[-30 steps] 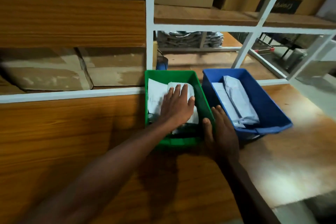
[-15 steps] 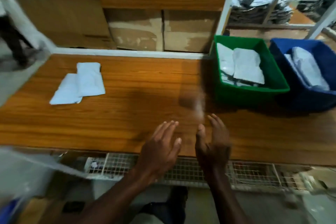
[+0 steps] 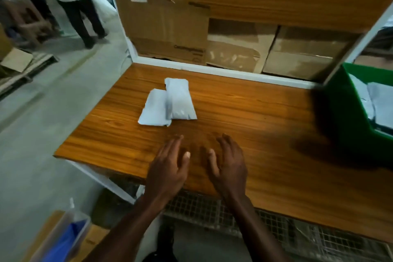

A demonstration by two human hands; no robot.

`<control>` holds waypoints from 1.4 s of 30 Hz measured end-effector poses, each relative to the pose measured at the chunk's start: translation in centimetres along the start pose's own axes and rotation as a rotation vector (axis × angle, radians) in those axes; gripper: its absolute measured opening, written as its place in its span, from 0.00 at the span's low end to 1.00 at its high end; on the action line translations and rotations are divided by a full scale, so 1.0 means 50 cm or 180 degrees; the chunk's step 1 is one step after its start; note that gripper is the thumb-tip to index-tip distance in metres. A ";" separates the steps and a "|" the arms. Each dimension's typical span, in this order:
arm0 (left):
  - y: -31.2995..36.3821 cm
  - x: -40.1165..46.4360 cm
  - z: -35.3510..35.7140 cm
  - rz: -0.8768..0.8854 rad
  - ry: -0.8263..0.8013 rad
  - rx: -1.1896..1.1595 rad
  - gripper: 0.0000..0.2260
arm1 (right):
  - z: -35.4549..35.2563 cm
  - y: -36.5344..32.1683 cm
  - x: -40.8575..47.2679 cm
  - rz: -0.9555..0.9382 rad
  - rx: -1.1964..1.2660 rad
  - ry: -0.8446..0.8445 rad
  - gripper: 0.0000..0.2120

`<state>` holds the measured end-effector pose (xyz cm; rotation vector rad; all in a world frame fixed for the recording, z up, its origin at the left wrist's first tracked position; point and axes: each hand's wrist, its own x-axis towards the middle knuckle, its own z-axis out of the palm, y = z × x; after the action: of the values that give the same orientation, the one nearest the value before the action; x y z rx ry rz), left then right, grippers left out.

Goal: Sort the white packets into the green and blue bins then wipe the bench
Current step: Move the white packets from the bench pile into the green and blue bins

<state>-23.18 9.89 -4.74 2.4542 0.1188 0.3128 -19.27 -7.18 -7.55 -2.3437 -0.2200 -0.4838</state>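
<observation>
Both hands, left (image 3: 168,168) & right (image 3: 228,164), moved nearer packets (image 3: 170,102) (grips spread, empty).

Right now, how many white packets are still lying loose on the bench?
2: the right packet overlaps the left packet's edge, beyond both open hands. More sit in the green bin, partly cropped.

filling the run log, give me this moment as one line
hands: left open, right open | packets: two on bench | green bin: holds packets
</observation>
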 end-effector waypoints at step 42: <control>-0.127 0.325 0.099 0.0780 -0.0394 0.0401 0.23 | 0.075 0.013 0.121 0.0929 -0.0448 0.0611 0.26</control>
<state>-6.23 14.55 -9.30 2.6092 -0.2232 0.2644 -12.47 -4.94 -8.03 -2.3928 0.2505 -0.5892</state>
